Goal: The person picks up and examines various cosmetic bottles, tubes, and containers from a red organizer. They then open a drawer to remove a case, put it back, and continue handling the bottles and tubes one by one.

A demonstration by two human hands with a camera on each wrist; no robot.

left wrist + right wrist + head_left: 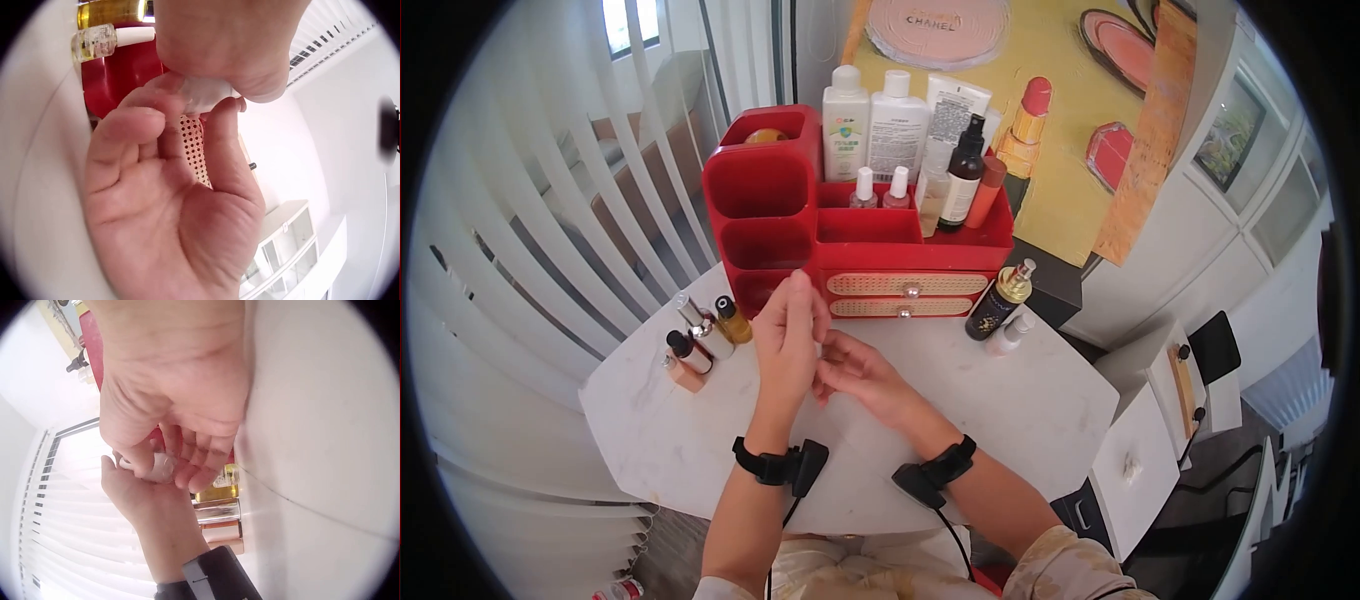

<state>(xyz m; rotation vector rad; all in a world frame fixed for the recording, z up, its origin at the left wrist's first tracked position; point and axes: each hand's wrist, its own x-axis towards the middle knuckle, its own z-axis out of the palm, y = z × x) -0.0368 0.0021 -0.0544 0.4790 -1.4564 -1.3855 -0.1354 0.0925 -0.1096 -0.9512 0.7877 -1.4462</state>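
My left hand (pixel 788 325) and right hand (pixel 868 375) meet over the front of the table, before the red organizer (pixel 915 258). A small whitish bottle (pixel 164 469) lies between them, mostly covered by fingers. In the right wrist view, my right thumb and fingers pinch it while my left hand wraps it from below. The left wrist view shows the same whitish surface against the left palm, with right fingertips (pixel 228 115) around it. A little clear bottle with a white cap (pixel 135 35) stands beside the organizer, hidden in the head view.
Several cosmetic bottles (pixel 690 352) stand at the table's left. A black spray bottle (pixel 998 300) and a small white bottle (pixel 1011 335) stand at the right. Tall bottles (pixel 897 125) fill the organizer's back. Vertical blinds (pixel 590 180) hang close on the left.
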